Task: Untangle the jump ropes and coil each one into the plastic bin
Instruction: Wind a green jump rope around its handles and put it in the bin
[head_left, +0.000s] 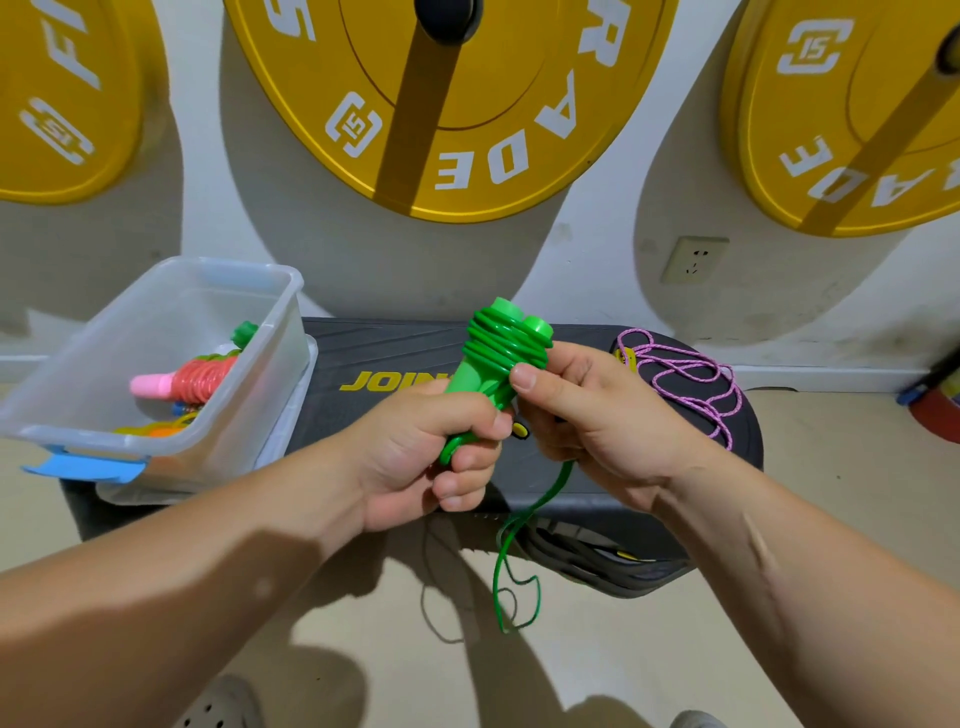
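Observation:
My left hand (436, 447) grips the two green handles of a green jump rope (501, 343), whose cord is wound round them near the top. My right hand (587, 410) pinches the green cord against the coil with its thumb. A loose length of green cord (511, 561) hangs from my hands to the floor. The clear plastic bin (260, 332) stands at the left on the black step platform (395, 348). In it lies a coiled pink rope (182, 382), with a green handle and orange and yellow cord beside it. A purple rope (685, 379) lies loose on the platform's right end.
Three yellow weight plates (467, 104) hang on the white wall behind. A wall socket (693, 260) sits at the right. A red object (940, 415) is at the far right edge. My shoes (223, 706) show on the beige floor at the bottom.

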